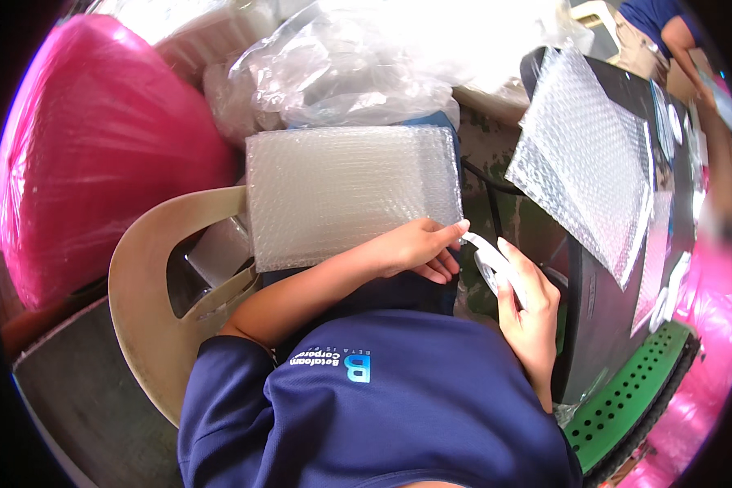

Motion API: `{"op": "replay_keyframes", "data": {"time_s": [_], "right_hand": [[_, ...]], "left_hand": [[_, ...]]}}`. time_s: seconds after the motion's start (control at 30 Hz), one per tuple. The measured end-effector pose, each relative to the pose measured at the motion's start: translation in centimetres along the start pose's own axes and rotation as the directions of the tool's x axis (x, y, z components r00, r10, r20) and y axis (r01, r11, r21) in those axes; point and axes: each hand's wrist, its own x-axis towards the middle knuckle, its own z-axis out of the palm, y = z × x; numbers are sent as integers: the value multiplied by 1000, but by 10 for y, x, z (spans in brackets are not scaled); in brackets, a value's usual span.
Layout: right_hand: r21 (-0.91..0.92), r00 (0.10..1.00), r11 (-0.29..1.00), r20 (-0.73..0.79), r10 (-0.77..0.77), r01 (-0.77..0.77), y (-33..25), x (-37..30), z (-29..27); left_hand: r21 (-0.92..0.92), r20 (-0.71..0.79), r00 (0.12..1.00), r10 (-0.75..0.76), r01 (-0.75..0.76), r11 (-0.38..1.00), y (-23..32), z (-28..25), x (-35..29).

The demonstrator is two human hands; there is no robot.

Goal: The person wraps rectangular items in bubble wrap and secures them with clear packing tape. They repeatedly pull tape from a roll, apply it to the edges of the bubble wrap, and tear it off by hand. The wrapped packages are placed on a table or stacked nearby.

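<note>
A stack of bubble-wrap bags [346,191] lies in front of me, resting on something blue. My left hand [419,248] pinches the lower right corner of the top bag between its fingertips. Just to the right, my right hand [529,305] holds a small white flat part [490,262] against its fingers, close to my left fingertips. My dark blue shirt fills the lower middle of the view.
A big pink plastic bag [98,154] sits at left, clear plastic bags [358,61] at the back. A beige plastic chair [150,301] is at lower left. At right, a black table [602,301] carries another bubble-wrap bag [586,163]; a green perforated crate [634,390] is below. A person stands at top right.
</note>
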Motion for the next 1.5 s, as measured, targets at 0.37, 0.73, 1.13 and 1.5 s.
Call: {"op": "replay_keyframes", "data": {"time_s": [0.37, 0.73, 1.13, 1.5], "right_hand": [[-9, 993, 997, -84, -81, 81, 9, -8, -2], [60, 997, 998, 78, 17, -22, 50, -9, 30], [-290, 972, 956, 212, 104, -39, 74, -25, 56], [-464, 963, 885, 215, 163, -46, 56, -16, 46]], "left_hand": [[99, -258, 869, 422, -410, 906, 3, -11, 42], [599, -298, 714, 633, -377, 707, 86, -93, 65], [861, -259, 482, 837, -278, 426, 45, -93, 98], [901, -340, 430, 836, -104, 420, 37, -86, 111]]}}
